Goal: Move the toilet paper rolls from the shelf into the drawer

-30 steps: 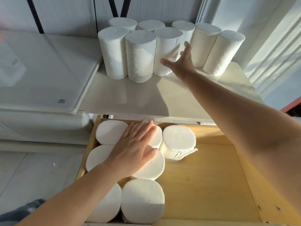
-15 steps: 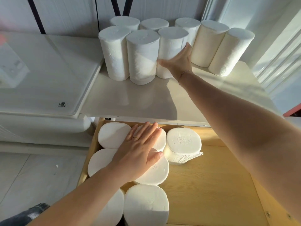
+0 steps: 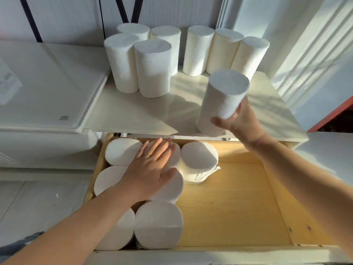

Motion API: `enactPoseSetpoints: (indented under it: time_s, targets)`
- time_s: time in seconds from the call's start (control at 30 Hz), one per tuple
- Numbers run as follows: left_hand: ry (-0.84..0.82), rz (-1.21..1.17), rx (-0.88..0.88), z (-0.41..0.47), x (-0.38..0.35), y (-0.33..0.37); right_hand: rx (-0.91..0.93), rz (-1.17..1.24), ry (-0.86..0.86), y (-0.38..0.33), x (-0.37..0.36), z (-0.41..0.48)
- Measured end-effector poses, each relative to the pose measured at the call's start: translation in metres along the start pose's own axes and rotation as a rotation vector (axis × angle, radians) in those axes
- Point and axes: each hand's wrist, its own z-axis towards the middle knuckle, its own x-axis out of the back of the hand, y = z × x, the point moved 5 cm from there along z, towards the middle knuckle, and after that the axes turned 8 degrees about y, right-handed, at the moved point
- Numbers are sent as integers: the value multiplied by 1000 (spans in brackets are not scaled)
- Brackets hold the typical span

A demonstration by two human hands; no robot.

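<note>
My right hand (image 3: 241,123) grips one white toilet paper roll (image 3: 221,98), held upright near the front edge of the cream shelf (image 3: 133,115). Several more rolls (image 3: 152,67) stand upright at the back of the shelf, in a left cluster and a right row. Below, the open wooden drawer (image 3: 229,203) holds several rolls (image 3: 158,224) standing on end along its left side. My left hand (image 3: 150,169) lies flat, fingers spread, on top of those drawer rolls.
A white appliance lid (image 3: 44,88) adjoins the shelf on the left. A white wall and window frame (image 3: 313,54) rise at the right. The drawer's right half shows bare wood.
My right hand closed on a front-row roll and pulled it off the cluster toward the shelf's front right. My left hand stayed on the drawer rolls.
</note>
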Motion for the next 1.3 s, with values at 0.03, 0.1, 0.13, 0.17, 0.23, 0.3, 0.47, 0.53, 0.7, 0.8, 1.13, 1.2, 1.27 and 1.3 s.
enactPoseSetpoints:
  time_s: [0.03,0.1,0.13,0.17,0.23,0.3,0.47,0.53,0.7,0.8,1.13,1.2,1.27,1.3]
  targets:
    - [0,2,7,-1,0,0,-13,2,-43,2,14,-14]
    - [1,20,23,-2,-1,1,-27,1,-142,3,39,-41]
    - [0,25,31,-3,-1,2,-26,-6,-180,4,49,-53]
    - [-3,29,37,-3,0,3,-21,-17,-207,5,58,-63]
    - [-20,34,40,-2,-1,5,-21,-24,-248,14,70,-80]
    - [-29,37,43,-3,-1,6,-62,-34,-301,33,72,-91]
    - [0,28,25,-4,4,11,-207,-257,-348,100,61,-98]
    - [-8,3,33,-5,4,11,-236,-326,-333,117,57,-99]
    - [-5,-14,25,-5,3,10,-268,-353,-342,133,54,-104]
    - [5,-13,21,-5,4,10,-307,-378,-499,136,56,-111]
    - [40,8,-3,-4,1,15,-620,-320,-657,87,80,-87]
    - [71,6,-33,-6,2,22,-634,-297,-591,88,69,-91]
    - [86,-9,-68,-8,3,30,-670,-249,-581,90,61,-100]
    - [83,-14,-86,-9,2,33,-700,-228,-581,89,57,-105]
